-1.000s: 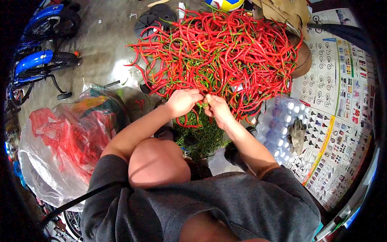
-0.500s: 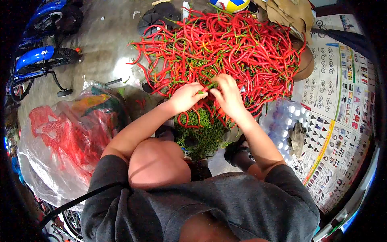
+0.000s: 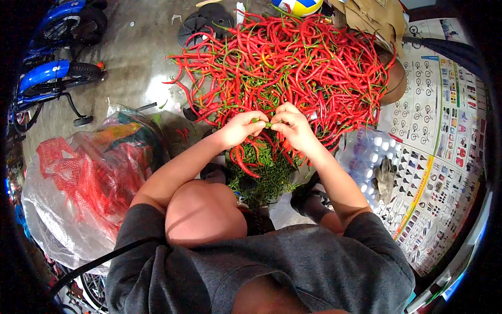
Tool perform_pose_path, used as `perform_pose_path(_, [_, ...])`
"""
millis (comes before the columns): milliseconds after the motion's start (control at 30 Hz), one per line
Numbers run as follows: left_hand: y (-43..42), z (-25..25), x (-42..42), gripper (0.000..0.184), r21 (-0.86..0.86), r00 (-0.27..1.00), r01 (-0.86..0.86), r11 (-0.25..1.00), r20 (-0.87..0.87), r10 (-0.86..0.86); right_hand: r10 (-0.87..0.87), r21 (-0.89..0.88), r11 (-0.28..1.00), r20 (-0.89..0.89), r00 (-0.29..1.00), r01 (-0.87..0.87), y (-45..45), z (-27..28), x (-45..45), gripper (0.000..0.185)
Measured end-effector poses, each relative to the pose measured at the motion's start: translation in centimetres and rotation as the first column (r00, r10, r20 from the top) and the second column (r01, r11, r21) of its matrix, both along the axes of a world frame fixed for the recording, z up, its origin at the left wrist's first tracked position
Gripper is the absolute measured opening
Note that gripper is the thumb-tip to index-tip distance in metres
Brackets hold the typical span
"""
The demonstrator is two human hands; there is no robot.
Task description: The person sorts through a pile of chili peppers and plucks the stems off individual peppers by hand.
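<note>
Green stem heap [image 3: 264, 178] nearest, then left hand [image 3: 241, 129] and right hand [image 3: 294, 128] both pinching a small green stalk [image 3: 269, 124] over near edge of red chili pile [image 3: 319, 68], likely destemming, next move calling for firm tug apart.

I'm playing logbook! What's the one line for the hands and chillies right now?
left hand: pinching green piece | right hand: pinching same piece | red chillies: heaped mostly beyond | green bits: piled on near side
</note>
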State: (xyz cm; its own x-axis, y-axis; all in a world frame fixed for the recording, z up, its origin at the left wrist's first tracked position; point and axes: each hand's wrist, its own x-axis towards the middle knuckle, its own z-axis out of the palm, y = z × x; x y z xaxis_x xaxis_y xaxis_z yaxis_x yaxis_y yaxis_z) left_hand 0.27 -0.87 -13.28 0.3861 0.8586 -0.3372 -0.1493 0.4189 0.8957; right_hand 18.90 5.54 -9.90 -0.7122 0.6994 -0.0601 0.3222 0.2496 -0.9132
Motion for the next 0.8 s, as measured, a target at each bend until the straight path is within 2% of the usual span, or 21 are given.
perform_pose_path(33, [-0.1, 0.1, 0.0, 0.013, 0.007, 0.994, 0.001, 1.0, 0.111, -0.002, 0.0, 0.0, 1.0, 0.001, 1.0, 0.0, 0.0, 0.0, 0.1, 0.014])
perform_pose_path(67, [-0.1, 0.2, 0.0, 0.013, 0.007, 0.994, 0.001, 1.0, 0.111, -0.002, -0.037, -0.167, 0.986, -0.04, 0.998, 0.03, -0.1, 0.1, 0.2, 0.013])
perform_pose_path(100, [-0.1, 0.4, 0.0, 0.014, -0.053, 0.983, 0.011, 0.999, 0.185, -0.001, -0.08, -0.33, 0.943, -0.075, 0.994, 0.051, -0.2, 0.1, 0.2, 0.011])
perform_pose_path(133, [-0.1, 0.6, -0.1, 0.014, -0.111, 0.966, 0.025, 0.993, 0.259, 0.005, -0.079, -0.331, 0.942, -0.075, 0.994, 0.05, -0.4, 0.1, 0.1, 0.011])
perform_pose_path(200, [0.1, 0.6, 0.1, 0.015, -0.095, 0.959, 0.017, 0.995, 0.283, 0.011, -0.274, -0.595, 0.802, -0.285, 0.919, 0.054, -0.9, -0.3, -0.2, 0.008])
perform_pose_path(300, [0.4, 0.2, 0.1, 0.016, -0.087, 0.941, -0.019, 0.996, 0.335, 0.048, -0.235, -0.585, 0.809, -0.246, 0.94, 0.05, 0.1, -1.6, 0.0, 0.012])
perform_pose_path(333, [0.4, 0.0, 0.1, 0.016, -0.097, 0.928, -0.046, 0.994, 0.364, 0.079, -0.257, -0.644, 0.754, -0.108, 0.96, 0.13, 1.2, -2.2, 0.4, 0.023])
perform_pose_path(367, [0.3, -0.1, 0.1, 0.016, -0.143, 0.925, -0.121, 0.982, 0.344, 0.165, -0.191, -0.412, 0.891, 0.042, 0.981, 0.191, 2.7, -3.4, 0.8, 0.028])
perform_pose_path(400, [0.2, -0.3, -0.1, 0.016, -0.209, 0.91, -0.165, 0.964, 0.345, 0.231, -0.169, -0.069, 0.977, 0.317, 0.933, 0.201, 4.9, -7.3, 1.6, 0.034])
perform_pose_path(433, [0.1, -0.4, -0.2, 0.016, -0.276, 0.892, -0.205, 0.939, 0.343, 0.295, -0.223, -0.015, 0.964, 0.491, 0.842, 0.264, 6.4, -8.5, 1.6, 0.04])
perform_pose_path(467, [0.2, -0.6, -0.1, 0.016, -0.329, 0.889, -0.261, 0.908, 0.285, 0.359, -0.389, 0.262, 0.921, 0.578, 0.718, 0.288, 6.6, -9.0, 1.1, 0.042])
perform_pose_path(500, [0.1, -0.9, -0.2, 0.016, -0.328, 0.889, -0.263, 0.907, 0.282, 0.36, -0.396, 0.298, 0.917, 0.621, 0.676, 0.264, 7.2, -9.4, 0.9, 0.041])
perform_pose_path(567, [0.2, -0.9, -0.8, 0.02, -0.288, 0.954, -0.25, 0.924, 0.088, 0.286, -0.386, 0.365, 0.914, 0.655, 0.65, 0.176, 7.6, -10.3, 0.3, 0.036])
perform_pose_path(600, [0.3, -0.8, -0.9, 0.023, -0.348, 0.958, -0.279, 0.895, -0.038, 0.284, -0.386, 0.366, 0.914, 0.651, 0.654, 0.176, 7.9, -10.5, 0.2, 0.036])
perform_pose_path(700, [0.3, -0.3, -1.4, 0.02, -0.419, 0.951, -0.307, 0.854, -0.099, 0.294, -0.315, 0.261, 0.947, 0.651, 0.69, 0.186, 7.7, -10.1, 0.0, 0.026])
perform_pose_path(767, [0.0, -1.2, -1.4, 0.016, -0.384, 0.962, -0.271, 0.883, -0.092, 0.255, -0.359, 0.358, 0.919, 0.579, 0.732, 0.167, 6.3, -7.5, -0.4, 0.017])
perform_pose_path(800, [0.0, -1.4, -1.1, 0.018, -0.34, 0.968, -0.244, 0.908, -0.034, 0.247, -0.304, 0.364, 0.927, 0.576, 0.759, 0.095, 5.5, -5.7, -0.5, 0.019])
